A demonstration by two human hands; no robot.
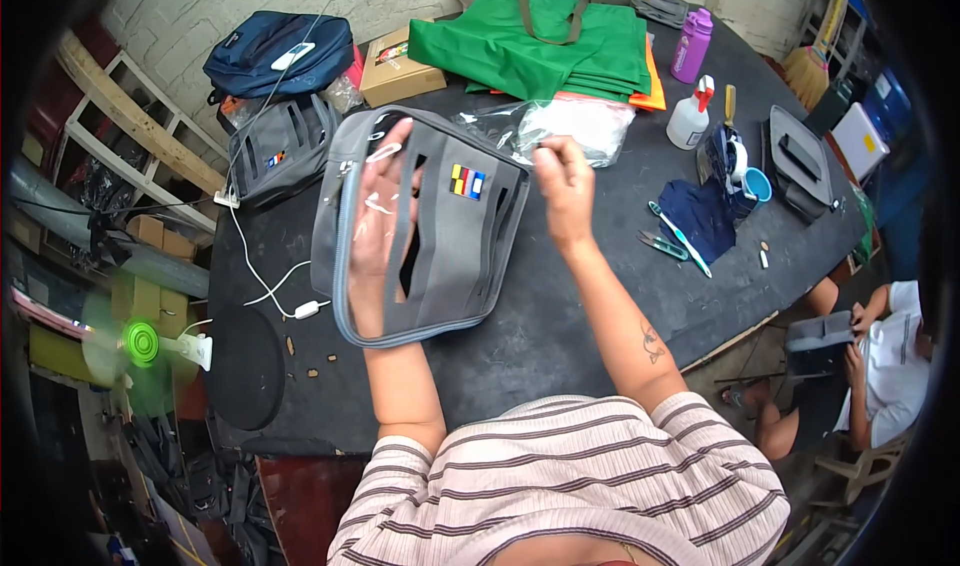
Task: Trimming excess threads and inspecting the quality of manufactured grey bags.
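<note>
A grey zippered bag (455,256) stands tilted above the table, with a clear window, slits along its front and a small multicoloured patch (467,182). Inside it is my left hand (378,211), seen through the clear window with its fingers stretched out and the palm against the plastic; the bag rests over this hand and forearm. My right hand (566,191) is raised just beyond the bag's right edge, apart from it. Its fingers are curled closed, and whatever they may pinch is too small to see.
Behind the bag lie clear plastic packets (575,131), green tote bags (540,46) and a cardboard box (400,71). A spray bottle (688,116), tweezers-like snips (664,246) and a purple bottle (692,46) are at right. A fan (143,344) spins at left; another person (885,366) sits at right.
</note>
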